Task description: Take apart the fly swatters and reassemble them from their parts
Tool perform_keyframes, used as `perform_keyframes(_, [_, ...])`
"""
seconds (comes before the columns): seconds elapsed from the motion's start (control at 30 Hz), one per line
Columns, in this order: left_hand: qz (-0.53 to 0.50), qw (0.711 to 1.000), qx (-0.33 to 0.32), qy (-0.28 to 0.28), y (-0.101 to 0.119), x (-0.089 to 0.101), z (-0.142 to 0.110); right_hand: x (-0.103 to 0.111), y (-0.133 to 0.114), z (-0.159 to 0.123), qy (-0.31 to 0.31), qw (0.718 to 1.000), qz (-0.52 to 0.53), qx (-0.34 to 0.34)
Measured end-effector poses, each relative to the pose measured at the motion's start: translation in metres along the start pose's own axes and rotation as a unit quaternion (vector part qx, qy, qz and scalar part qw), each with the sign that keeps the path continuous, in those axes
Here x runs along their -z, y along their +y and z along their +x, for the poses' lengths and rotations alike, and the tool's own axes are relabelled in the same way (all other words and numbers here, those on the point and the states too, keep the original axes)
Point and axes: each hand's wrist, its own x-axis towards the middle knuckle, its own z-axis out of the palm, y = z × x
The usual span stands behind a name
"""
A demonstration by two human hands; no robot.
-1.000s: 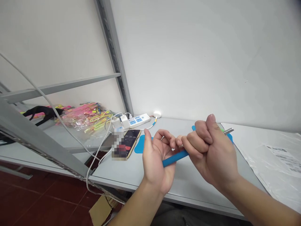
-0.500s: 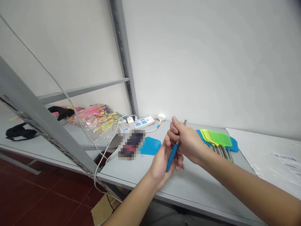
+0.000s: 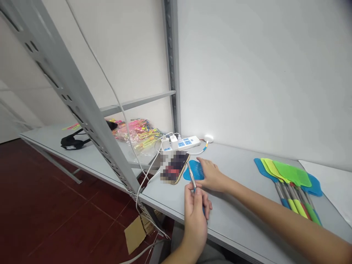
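Observation:
My left hand (image 3: 195,216) is closed around a fly swatter handle (image 3: 191,175), a thin metal shaft with a blue grip mostly hidden in the palm. Its shaft points up and away, toward the phone's right side. Flat on the table lies a loose blue perforated fly swatter head (image 3: 195,171). At the head's right edge, my right hand (image 3: 215,177) has its thumb and fingers round it; the fingertips are partly hidden. Off to the right, several fly swatters (image 3: 295,176) with blue, yellow and green heads lie in an overlapping pile.
Left of the blue head is a phone (image 3: 180,170), partly blurred out. Behind it stands a white power strip (image 3: 184,143) with plugs and cables. A grey metal post (image 3: 90,121) rises at the left. Bagged colourful cords (image 3: 140,130) and a black strap (image 3: 73,141) lie beyond.
My right hand has left the handle and moved forward and left to the blue head. The handle stays in my left hand, its shaft now tilted left. The view has shifted left.

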Motion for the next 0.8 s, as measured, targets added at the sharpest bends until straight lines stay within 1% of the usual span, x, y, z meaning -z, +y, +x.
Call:
perform_keyframes(0.07, [0.001,1.0,0.022,-0.015,-0.003,-0.001,0.001,-0.004,0.006,0.002,-0.026,0.998,-0.057,0.006])
perform_keyframes(0.13, [0.003,0.998,0.047,-0.039,-0.004,0.0,0.003,-0.003,0.007,0.002,-0.043,0.994,-0.102,0.015])
perform_keyframes(0.23, [-0.002,0.996,0.074,-0.053,-0.002,0.002,0.006,0.004,0.003,0.0,-0.053,0.986,-0.155,0.037])
perform_keyframes(0.37, [0.002,0.995,0.076,-0.062,0.002,0.006,0.009,0.017,-0.003,-0.012,-0.047,0.974,-0.216,0.043])
perform_keyframes(0.47, [0.027,0.993,0.076,-0.087,0.002,0.006,0.008,0.029,-0.004,-0.028,-0.045,0.965,-0.256,0.037])
perform_keyframes(0.6, [0.08,0.986,0.069,-0.127,0.003,0.005,0.005,0.041,-0.006,-0.058,-0.066,0.949,-0.305,0.047])
perform_keyframes(0.7, [0.109,0.984,0.066,-0.126,0.004,0.004,0.004,0.046,-0.009,-0.085,-0.065,0.942,-0.326,0.05])
perform_keyframes(0.8, [0.127,0.982,0.066,-0.125,0.005,0.003,0.004,0.055,-0.011,-0.109,-0.038,0.94,-0.337,0.023])
